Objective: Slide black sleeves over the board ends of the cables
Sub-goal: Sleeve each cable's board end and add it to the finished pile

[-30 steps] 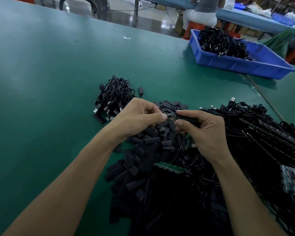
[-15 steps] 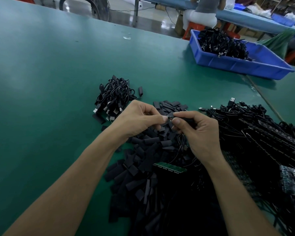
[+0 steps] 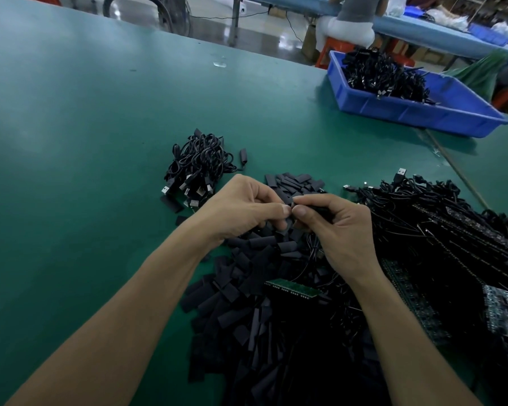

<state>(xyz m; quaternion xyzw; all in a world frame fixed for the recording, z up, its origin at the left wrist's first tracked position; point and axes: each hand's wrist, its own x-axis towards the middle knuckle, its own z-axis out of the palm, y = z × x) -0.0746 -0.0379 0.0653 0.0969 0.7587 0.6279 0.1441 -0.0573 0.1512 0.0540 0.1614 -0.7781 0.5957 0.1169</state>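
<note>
Gripped in curled fingers of right hand [image 3: 343, 230]: black sleeve [image 3: 317, 207]. Pinched between thumb and forefinger of left hand [image 3: 241, 209]: free end of same sleeve, thumb tips of both hands almost touching. Held above sleeve pile [image 3: 241, 291] on green table [image 3: 85, 142]; cable [image 3: 313, 252] hanging beneath right hand.

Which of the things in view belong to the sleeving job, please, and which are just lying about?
In the job: left hand and right hand, pinching one sleeve; sleeve pile; cable heap; green board; coiled bundle, likely finished.
Lying about: blue bin; clear scrap; stick.
</note>
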